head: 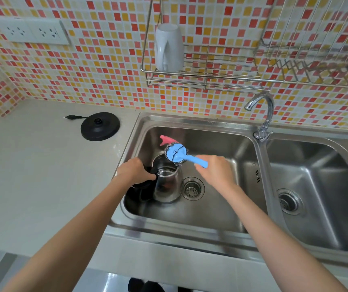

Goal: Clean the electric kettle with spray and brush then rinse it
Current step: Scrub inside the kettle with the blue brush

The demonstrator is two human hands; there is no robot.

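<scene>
The left hand [134, 169] holds the kettle [166, 186] steady in the sink [211, 207], its grip closed on the handle, so the right hand [215, 169], gripping the brush [177, 153], can scrub inside

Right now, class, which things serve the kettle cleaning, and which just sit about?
Job: steel electric kettle; blue-handled wire scrubbing brush; left sink basin; chrome tap.
Idle: black round kettle base; upturned white mug; pink cloth.
</scene>
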